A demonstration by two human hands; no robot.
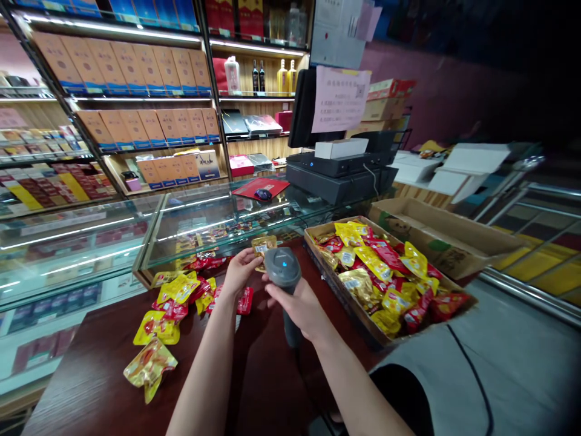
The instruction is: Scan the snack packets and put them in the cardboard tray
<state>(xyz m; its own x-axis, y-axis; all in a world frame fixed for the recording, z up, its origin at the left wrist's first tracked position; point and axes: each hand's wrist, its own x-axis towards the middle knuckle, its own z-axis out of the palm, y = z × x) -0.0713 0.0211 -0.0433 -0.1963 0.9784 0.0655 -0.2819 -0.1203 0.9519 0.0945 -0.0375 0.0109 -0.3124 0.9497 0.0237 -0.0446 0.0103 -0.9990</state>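
My left hand (239, 270) pinches a small gold foil snack packet (264, 245) by its lower edge, just beyond the top of the scanner. My right hand (296, 306) is wrapped around a grey handheld barcode scanner (284, 267), whose round head shows a small blue light and faces the packet. Loose yellow and red snack packets (164, 321) lie on the dark wooden counter (86, 393) to the left of my wrists. A shallow cardboard tray (338, 297) heaped with similar packets stands to the right of my right hand.
A glass display case (218, 227) adjoins the counter's far side, with shelves of boxed goods and bottles behind it. A black till and monitor (340, 172) stand beyond the tray. An open cardboard box (436, 236) sits to the right, and grey cloth (476, 363) fills the lower right.
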